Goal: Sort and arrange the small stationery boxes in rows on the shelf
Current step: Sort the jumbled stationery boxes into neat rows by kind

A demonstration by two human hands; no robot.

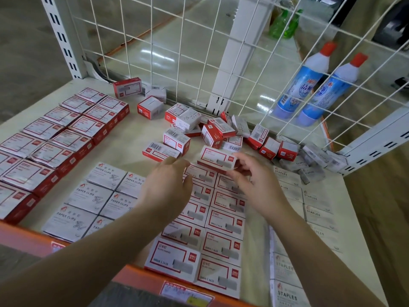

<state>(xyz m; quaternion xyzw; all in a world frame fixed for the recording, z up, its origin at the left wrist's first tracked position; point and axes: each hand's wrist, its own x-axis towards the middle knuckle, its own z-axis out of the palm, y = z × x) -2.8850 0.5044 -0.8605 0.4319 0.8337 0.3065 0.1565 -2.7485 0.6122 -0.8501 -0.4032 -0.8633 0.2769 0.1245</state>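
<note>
A red-and-white staple box [218, 159] lies at the far end of two rows of matching staple boxes [223, 220] in the middle of the shelf. My right hand [254, 180] touches its near right corner with thumb and fingers. My left hand [168, 185] hovers over the left row, fingers curled, holding nothing. Grey paper-clip boxes [93, 196] form rows to the left, larger red boxes [57, 138] further left, and grey staples boxes [314, 213] to the right. A loose pile of small boxes [212, 129] lies at the back.
The pale shelf [137, 134] has an orange front lip [141, 278] with price tags. A white wire grid [199, 52] closes the back and right side. Two blue bottles [314, 85] with red caps stand behind the grid on the right.
</note>
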